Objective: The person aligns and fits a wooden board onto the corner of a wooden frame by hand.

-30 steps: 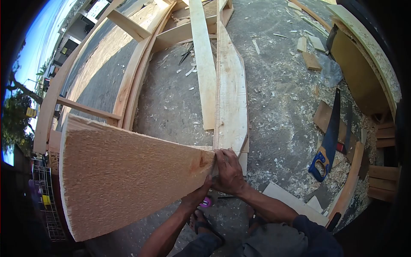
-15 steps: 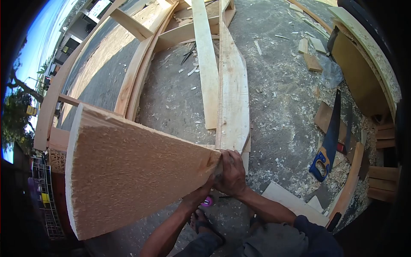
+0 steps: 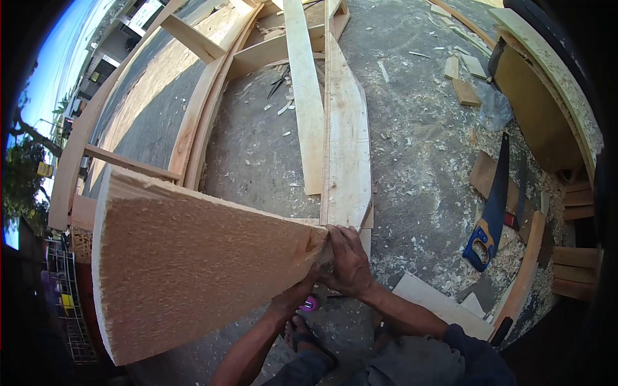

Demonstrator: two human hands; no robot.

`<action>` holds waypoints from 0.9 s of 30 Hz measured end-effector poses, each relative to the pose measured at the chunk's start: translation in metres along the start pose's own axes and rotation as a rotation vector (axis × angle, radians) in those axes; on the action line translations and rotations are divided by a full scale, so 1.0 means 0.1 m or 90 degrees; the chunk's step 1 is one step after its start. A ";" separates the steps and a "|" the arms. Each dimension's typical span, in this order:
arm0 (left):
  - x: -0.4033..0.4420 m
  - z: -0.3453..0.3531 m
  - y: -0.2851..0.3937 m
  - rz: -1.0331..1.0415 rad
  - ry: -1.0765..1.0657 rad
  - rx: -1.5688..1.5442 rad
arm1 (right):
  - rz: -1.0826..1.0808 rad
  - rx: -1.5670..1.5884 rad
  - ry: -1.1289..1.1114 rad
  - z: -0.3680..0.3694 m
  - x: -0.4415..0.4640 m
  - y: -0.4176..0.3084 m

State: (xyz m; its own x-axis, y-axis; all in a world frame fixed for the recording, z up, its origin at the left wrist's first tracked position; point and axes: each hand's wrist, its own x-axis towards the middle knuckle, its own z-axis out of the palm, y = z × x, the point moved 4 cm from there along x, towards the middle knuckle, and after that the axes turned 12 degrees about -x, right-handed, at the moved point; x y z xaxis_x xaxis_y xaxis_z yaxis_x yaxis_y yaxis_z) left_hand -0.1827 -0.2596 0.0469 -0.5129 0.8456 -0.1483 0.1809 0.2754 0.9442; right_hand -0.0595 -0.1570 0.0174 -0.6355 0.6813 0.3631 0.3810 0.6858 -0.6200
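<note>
A wide, rough-sawn wooden board (image 3: 199,270) spreads across the lower left, its near end looming large and its far end at the frame corner. My left hand (image 3: 297,293) is closed on the board's lower edge near that far end, its fingers partly hidden. Just right of it, my right hand (image 3: 347,260) curls its fingers over the board's end, where it meets the wooden frame (image 3: 346,141). Both hands nearly touch each other. A loose pale plank (image 3: 304,96) lies lengthwise inside the frame.
To the right, a blue-handled handsaw (image 3: 489,212) lies among shavings and wood offcuts (image 3: 466,92). A large panel (image 3: 544,106) leans at the far right. A purple round object (image 3: 310,303) is on the ground by my foot. A metal rack (image 3: 67,302) stands at left.
The view has shifted slightly, and the board's near end sits a little lower and farther left. Both hands keep their hold at the same corner.
</note>
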 end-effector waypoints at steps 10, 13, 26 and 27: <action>-0.01 -0.03 0.04 0.006 0.006 -0.008 | -0.011 0.012 0.035 0.03 -0.03 0.02; 0.00 -0.04 0.08 0.032 -0.015 0.031 | -0.017 0.010 0.046 0.06 -0.05 0.03; 0.02 -0.07 0.10 0.106 -0.001 0.101 | -0.009 0.032 0.064 0.05 -0.05 0.03; 0.02 -0.06 0.10 0.116 -0.003 0.116 | -0.006 0.031 0.061 0.05 -0.05 0.03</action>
State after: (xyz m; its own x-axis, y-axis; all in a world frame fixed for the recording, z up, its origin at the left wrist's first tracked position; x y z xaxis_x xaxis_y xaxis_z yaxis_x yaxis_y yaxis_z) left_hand -0.1870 -0.2582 0.0582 -0.4540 0.8908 0.0174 0.4181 0.1957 0.8871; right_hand -0.0584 -0.1600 0.0102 -0.5712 0.6974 0.4330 0.3405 0.6812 -0.6481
